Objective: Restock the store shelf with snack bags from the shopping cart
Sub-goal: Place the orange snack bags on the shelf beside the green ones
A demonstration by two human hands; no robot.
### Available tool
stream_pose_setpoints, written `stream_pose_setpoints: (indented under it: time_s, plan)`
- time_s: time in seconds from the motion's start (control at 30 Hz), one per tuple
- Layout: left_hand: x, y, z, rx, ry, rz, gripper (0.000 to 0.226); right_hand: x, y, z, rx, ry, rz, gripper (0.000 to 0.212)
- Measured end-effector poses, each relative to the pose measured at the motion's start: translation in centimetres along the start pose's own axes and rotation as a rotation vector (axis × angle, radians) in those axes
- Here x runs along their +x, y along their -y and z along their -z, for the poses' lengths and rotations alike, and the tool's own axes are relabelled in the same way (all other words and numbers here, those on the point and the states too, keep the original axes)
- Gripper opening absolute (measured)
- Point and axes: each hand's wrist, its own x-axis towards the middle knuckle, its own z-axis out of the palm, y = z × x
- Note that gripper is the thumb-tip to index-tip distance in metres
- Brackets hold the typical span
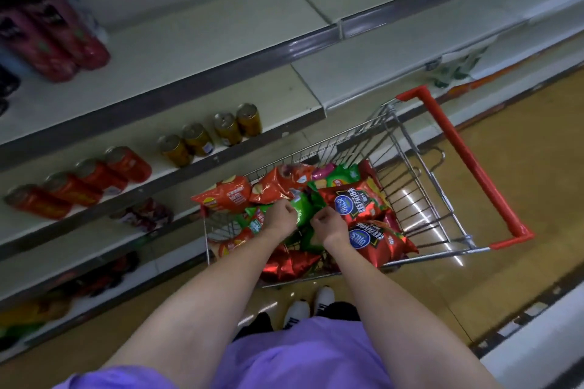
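On the far left, the shelf (189, 41) runs in tiers along the aisle, its upper boards mostly bare; dark pink bottles (53, 31) stand at the top left, red cans (82, 181) line a lower board, and gold cans (210, 134) sit just to their right. That bare board space above the cans looks like the natural target, so the bag should be lifted high enough to clear the shelf lip and set upright, face outward.

Next comes the shopping cart (410, 167), parked close beside the shelf and heaped with snack bags. An orange bag (226, 196) lies at the cart's shelf-side edge, a green bag (301, 207) sits in the middle of the heap, and red bags (357, 202) lie to its right.

The left hand (279, 219) is down in the cart with its fingers curled onto the green bag's left edge; whether they have truly pinched the film is hard to tell, but they look closed on it. The right hand (328, 226) has its fingers curled in at the bag's right edge, likewise seeming to pinch it.

To do this well, I judge the grip should stay on the crimped seams rather than the puffed middle, so the chips are not crushed. Lifting straight up should free the bag from its neighbours without dragging the orange bag over the cart rim.
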Motion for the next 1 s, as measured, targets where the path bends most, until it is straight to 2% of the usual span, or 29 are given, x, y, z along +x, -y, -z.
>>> stream_pose_setpoints:
  time_s: [0.17,0.4,0.63,0.8,0.9,1.0]
  plan:
    - [-1.8,1.8,0.4,0.020,-0.054,0.095,0.010,0.5,0.1,-2.9,0.031,0.111,0.035,0.018]
    - [-3.7,4.7,1.4,0.102,-0.136,0.203,0.008,0.9,-1.2,-7.0,0.070,0.262,0.007,0.021]
    - [-3.8,5.5,2.7,0.180,-0.112,0.145,0.004,1.8,-1.3,-7.9,0.141,0.274,-0.072,0.025]
    - [-3.8,6.4,3.6,0.145,-0.103,0.117,0.004,1.8,-1.6,-9.0,0.125,0.294,-0.117,0.037]
    - [-3.3,7.4,4.3,0.147,-0.077,0.105,0.003,1.6,-2.2,-10.3,0.145,0.296,-0.146,0.036]
    - [-1.9,7.9,5.2,0.177,-0.058,0.088,0.004,3.7,-3.5,-12.6,0.168,0.324,-0.170,0.068]
